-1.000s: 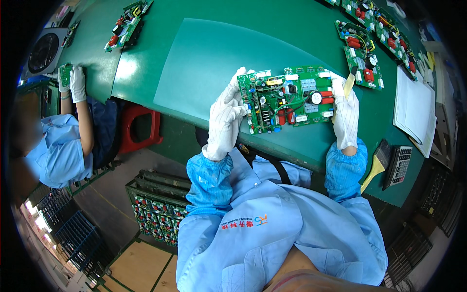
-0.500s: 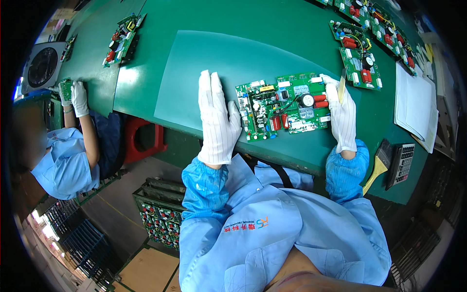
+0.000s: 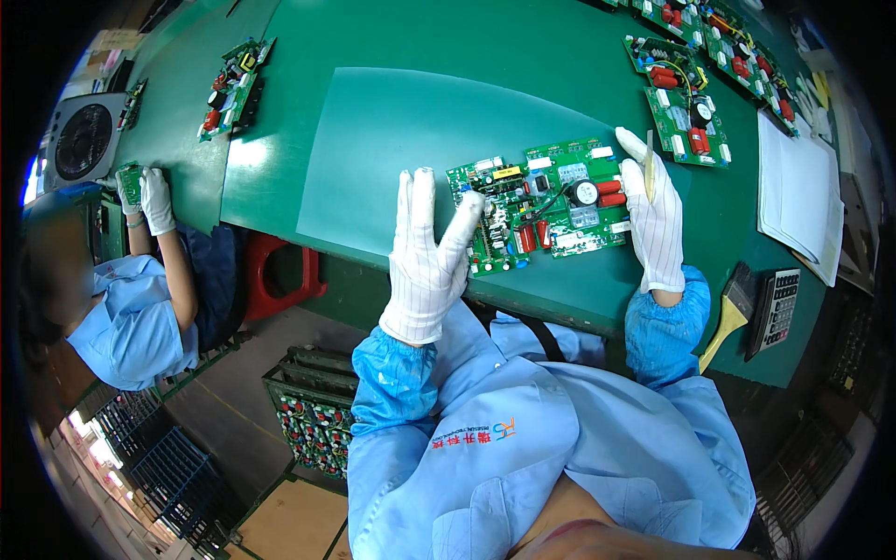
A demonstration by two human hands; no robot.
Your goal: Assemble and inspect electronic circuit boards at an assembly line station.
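Note:
In front of me a green circuit board (image 3: 560, 224) lies on the bench, its two sections side by side, with red cylinders, a round black-and-white part and white connectors. My left hand (image 3: 425, 261), in a striped white glove, is open at the board's left edge; its thumb reaches over the small components there, and whether it touches them I cannot tell. My right hand (image 3: 657, 229), also gloved, is at the right edge with its fingers bent. A slim tan-and-grey tool (image 3: 651, 173) sticks up from its grip; its exact kind is unclear.
A translucent sheet (image 3: 373, 121) lies under the board. More circuit boards (image 3: 686, 103) stand at the far right, another (image 3: 233, 89) at far left. Papers (image 3: 798, 187), a brush (image 3: 728, 317) and a calculator (image 3: 775, 308) lie to the right. A co-worker (image 3: 140, 299) sits at left, holding a small board.
My left hand has dropped slightly nearer me, and its thumb has swung out over the board's left part. My right index finger has lifted off the board's corner. The board has barely moved.

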